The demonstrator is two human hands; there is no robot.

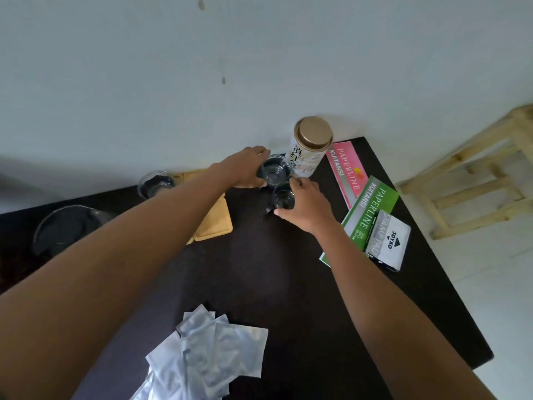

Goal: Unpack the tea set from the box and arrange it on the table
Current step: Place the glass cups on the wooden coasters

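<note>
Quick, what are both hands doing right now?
Left hand: closed around a glass cup.
Right hand: closed around a smaller glass cup.

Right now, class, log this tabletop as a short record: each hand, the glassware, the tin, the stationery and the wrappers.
left hand: wrapped around a clear glass cup at the table's far edge
right hand: gripping a second, smaller glass cup
other glassware: cup and large glass vessel at far left
tin: upright, gold lid on, beside the held cups
coasters: tan, partly under left arm
stationery: pink receipt book, green receipt book, stamp pad box
wrappers: silvery empty bags, near edge
table: dark
</note>
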